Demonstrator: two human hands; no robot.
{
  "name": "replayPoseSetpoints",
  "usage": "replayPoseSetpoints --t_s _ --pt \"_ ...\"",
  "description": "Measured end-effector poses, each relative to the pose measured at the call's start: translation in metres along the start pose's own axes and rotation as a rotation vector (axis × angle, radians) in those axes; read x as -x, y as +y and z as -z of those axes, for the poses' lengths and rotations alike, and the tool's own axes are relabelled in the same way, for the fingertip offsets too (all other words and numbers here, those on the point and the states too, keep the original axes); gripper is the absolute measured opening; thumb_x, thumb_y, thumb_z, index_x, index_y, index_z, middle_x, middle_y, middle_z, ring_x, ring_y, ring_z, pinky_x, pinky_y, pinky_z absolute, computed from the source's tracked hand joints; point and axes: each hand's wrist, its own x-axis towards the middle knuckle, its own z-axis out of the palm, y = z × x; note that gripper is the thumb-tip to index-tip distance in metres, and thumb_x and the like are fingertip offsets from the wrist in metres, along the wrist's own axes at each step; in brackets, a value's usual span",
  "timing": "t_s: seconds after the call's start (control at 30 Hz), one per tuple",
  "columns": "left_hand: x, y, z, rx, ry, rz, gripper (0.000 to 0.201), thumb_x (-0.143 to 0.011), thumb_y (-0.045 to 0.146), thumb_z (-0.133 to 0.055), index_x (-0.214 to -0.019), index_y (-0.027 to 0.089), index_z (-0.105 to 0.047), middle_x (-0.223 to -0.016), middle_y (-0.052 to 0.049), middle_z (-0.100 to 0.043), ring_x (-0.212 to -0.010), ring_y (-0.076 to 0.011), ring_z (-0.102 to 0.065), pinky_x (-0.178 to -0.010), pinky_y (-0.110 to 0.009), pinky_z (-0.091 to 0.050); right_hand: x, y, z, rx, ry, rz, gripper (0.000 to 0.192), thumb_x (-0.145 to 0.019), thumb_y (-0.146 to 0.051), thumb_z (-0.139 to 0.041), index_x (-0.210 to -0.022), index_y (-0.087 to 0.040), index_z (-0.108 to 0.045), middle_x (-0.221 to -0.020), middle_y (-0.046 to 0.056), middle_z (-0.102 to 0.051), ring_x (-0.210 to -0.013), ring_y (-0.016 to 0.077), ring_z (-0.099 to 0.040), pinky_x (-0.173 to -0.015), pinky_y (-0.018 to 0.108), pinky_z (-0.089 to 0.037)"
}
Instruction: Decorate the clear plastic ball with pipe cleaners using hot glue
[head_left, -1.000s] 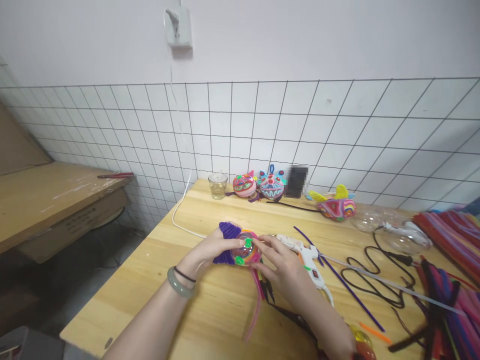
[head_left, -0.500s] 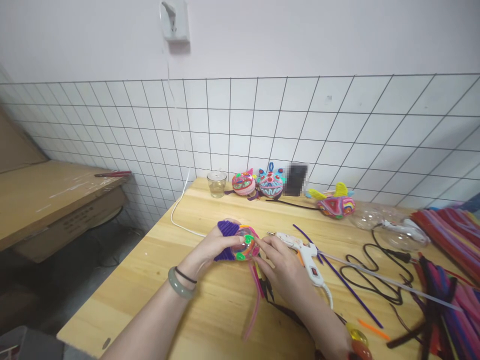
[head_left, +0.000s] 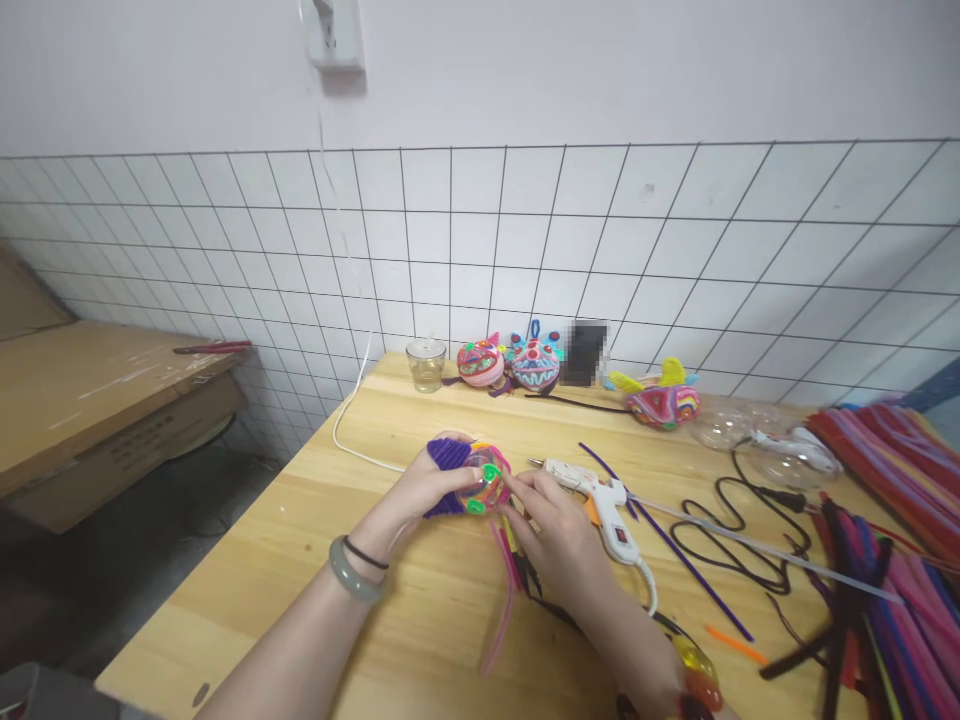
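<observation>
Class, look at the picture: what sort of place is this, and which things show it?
Probably a craft workbench: a glue gun, heaps of pipe cleaners, and finished wrapped ornaments line the wooden table.

both hands close together, left hand [head_left: 420,490] cupped with fingers curled, right hand [head_left: 559,535] fingertips pinching leftward

A small craft workshop, this one. A plain wooden table [head_left: 420,620] carries the hands, pushed against a white wall [head_left: 600,80] fronted by a black wire grid panel [head_left: 525,240]. Just right of the right hand [head_left: 559,530] lies a white hot glue gun [head_left: 596,493]. Far right, heaps of coloured pipe cleaners [head_left: 892,470]. Beyond the hands, finished fuzzy figures [head_left: 510,362] line the wall. Left of the left hand [head_left: 431,485], stacked cardboard boxes [head_left: 97,400].
</observation>
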Motion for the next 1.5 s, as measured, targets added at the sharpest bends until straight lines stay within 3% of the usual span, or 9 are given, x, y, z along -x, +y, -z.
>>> replayPoseSetpoints --t_s 0.63,0.93,1.5 --pt "0.004 -0.002 -0.007 0.002 -0.115 -0.02 0.04 -0.064 0.02 -0.077 -0.101 0.019 -0.061 -0.1 -0.004 -0.068 -0.095 -0.021 -0.062 -0.091 -0.036 -0.045 0.0 0.006 0.001 -0.187 0.137 -0.16 0.014 -0.088 -0.023 -0.059 -0.099 -0.02 -0.067 -0.089 0.007 -0.067 -0.084 0.0215 -0.065 -0.072 0.033 -0.054" --pt "0.005 -0.004 -0.012 0.02 -0.122 0.014 0.04 -0.065 0.023 -0.077 -0.101 0.019 -0.062 -0.098 -0.004 -0.068 -0.093 -0.0207 -0.062 -0.089 -0.036 -0.046 -0.001 0.002 0.004 -0.16 0.167 -0.161 0.015 -0.087 -0.02 -0.06 -0.097 -0.021 -0.07 -0.083 0.006 -0.067 -0.074 0.0192 -0.065 -0.065 0.03 -0.054" --pt "0.008 -0.002 -0.014 0.097 -0.174 0.092 0.042 -0.066 0.018 -0.076 -0.105 0.017 -0.06 -0.101 -0.006 -0.067 -0.093 -0.0204 -0.062 -0.09 -0.037 -0.045 -0.002 0.006 0.005 -0.158 0.157 -0.117 0.018 -0.089 -0.02 -0.057 -0.091 -0.022 -0.075 -0.082 0.006 -0.068 -0.073 0.0183 -0.065 -0.065 0.029 -0.054"
